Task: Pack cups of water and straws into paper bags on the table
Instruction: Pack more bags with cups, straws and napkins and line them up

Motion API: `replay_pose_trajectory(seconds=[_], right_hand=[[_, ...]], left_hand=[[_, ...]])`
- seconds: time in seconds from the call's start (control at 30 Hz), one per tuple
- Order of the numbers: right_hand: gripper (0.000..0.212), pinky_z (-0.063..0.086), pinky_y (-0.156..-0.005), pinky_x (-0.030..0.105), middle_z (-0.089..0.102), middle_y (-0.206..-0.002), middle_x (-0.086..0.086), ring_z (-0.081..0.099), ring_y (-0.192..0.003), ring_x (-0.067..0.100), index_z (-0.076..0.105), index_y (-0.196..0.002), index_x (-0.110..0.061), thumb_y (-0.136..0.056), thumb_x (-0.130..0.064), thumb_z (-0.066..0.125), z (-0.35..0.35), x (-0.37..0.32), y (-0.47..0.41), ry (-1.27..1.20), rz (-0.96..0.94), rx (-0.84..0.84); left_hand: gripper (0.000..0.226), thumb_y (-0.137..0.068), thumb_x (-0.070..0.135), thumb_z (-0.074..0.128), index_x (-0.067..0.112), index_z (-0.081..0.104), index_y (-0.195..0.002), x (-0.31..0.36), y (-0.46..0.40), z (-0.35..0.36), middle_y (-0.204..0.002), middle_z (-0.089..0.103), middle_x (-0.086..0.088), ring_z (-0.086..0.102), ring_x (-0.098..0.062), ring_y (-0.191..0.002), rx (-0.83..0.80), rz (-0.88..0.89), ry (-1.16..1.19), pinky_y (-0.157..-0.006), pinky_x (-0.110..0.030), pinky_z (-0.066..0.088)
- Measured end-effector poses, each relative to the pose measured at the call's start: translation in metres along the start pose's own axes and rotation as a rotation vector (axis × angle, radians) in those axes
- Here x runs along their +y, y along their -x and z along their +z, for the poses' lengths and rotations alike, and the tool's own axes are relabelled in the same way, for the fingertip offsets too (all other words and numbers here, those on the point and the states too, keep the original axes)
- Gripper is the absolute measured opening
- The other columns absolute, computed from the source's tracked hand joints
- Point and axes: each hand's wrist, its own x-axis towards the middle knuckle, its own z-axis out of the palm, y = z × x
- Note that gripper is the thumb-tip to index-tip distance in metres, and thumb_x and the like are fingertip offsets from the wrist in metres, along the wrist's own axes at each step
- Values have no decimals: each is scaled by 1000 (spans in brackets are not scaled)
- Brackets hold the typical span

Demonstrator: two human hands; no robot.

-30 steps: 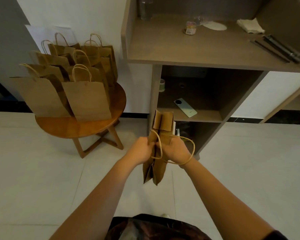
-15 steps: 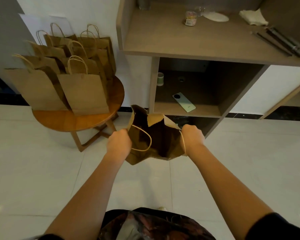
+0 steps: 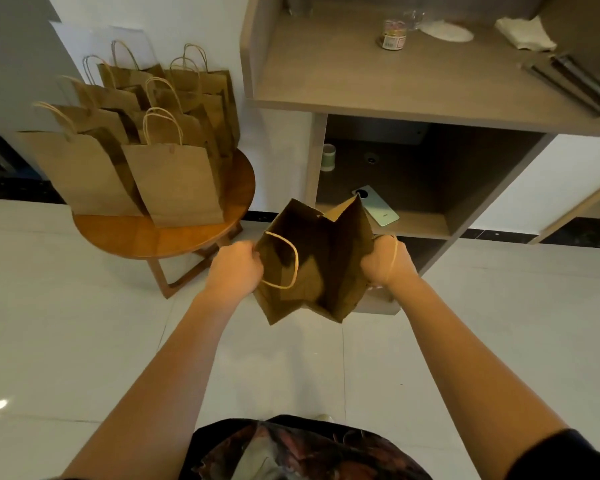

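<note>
Since half a second ago, our two hands have drawn farther apart and the brown kraft-paper bag (image 3: 317, 261) gapes wider, its mouth turned toward us.

Grip, left: our left hand (image 3: 238, 266) is clenched on the bag's left rim, beside the loose twisted-paper handle (image 3: 284, 261).
Grip, right: our right hand (image 3: 385, 263) clutches the right rim, the second handle looped over its wrist.
Bag: held in the air between both hands, above the white tiled floor (image 3: 84, 341), touching no surface; its dark inside shows no contents.

Progress, as we judge it: this bag is opened but unfilled. Several like paper bags (image 3: 174, 181) stand upright, crowded on the round wooden surface (image 3: 160, 237) to the left; whether they are packed cannot be told. No filled cup or straw is clearly in view; dark sticks (image 3: 568, 84) on the grey shelf (image 3: 395, 81) may be straws.
</note>
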Motion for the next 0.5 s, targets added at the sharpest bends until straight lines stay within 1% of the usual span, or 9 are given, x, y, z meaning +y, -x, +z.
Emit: replay_pose_trajectory(seconds=[0.07, 0.13, 0.23, 0.27, 0.3, 0.37, 0.43, 0.5], right_hand=[[9, 46, -52, 20, 54, -75, 5, 58, -69, 20, 52, -93, -11, -92, -4, 46, -3, -2, -1, -149, 63, -79], [12, 51, -54, 25, 52, -78, 3, 60, -76, 25, 46, -93, -14, -92, -3, 48, -2, -8, -2, -302, 119, -149], [8, 59, -60, 28, 63, -78, 11, 69, -68, 24, 54, -85, -8, -92, -7, 51, 11, -20, -9, -262, 120, -204], [8, 58, -57, 27, 65, -77, 13, 70, -65, 22, 56, -85, -6, -92, -8, 52, 19, -24, -12, -272, 126, -213], [8, 56, -53, 24, 66, -78, 14, 70, -62, 22, 57, -88, -4, -92, -9, 53, 27, -28, -15, -305, 136, -228], [8, 54, -49, 23, 68, -83, 16, 70, -61, 21, 58, -95, -2, -91, -9, 55, 44, -39, -23, -404, 160, -264], [9, 55, -50, 24, 68, -87, 17, 70, -61, 21, 58, -96, -2, -90, -8, 57, 59, -57, -28, -477, 175, -294], [9, 53, -46, 22, 68, -87, 18, 68, -55, 19, 58, -96, -1, -89, -7, 58, 74, -81, -33, -533, 176, -317]], left_hand=[[18, -98, 17, 44, 11, 60, -98, -3, -2, -4, -76, 59, -4, 61, -20, -74, -7, -40, 47, -75, -35, 54], [17, -98, 19, 46, 12, 61, -95, -7, -3, -7, -75, 60, -4, 62, -20, -72, -20, -82, 81, -75, -37, 56], [18, -97, 22, 48, 13, 63, -97, -20, -6, -9, -82, 65, -5, 65, -23, -78, -24, -170, 178, -76, -38, 57], [18, -97, 24, 48, 16, 64, -100, -26, -7, -10, -82, 65, -2, 64, -20, -78, -6, -204, 233, -74, -36, 56], [19, -97, 27, 49, 18, 65, -101, -34, -9, -11, -81, 64, 2, 63, -17, -77, 24, -236, 294, -73, -35, 55], [21, -96, 36, 49, 23, 63, -89, -50, -13, -14, -78, 61, 6, 60, -13, -78, 104, -293, 396, -75, -34, 52], [30, -95, 47, 44, 26, 58, -78, -67, -18, -21, -77, 60, 6, 58, -12, -78, 196, -336, 468, -76, -34, 49], [37, -96, 52, 37, 29, 51, -70, -85, -24, -28, -75, 58, 6, 55, -10, -75, 272, -360, 559, -78, -35, 45]])
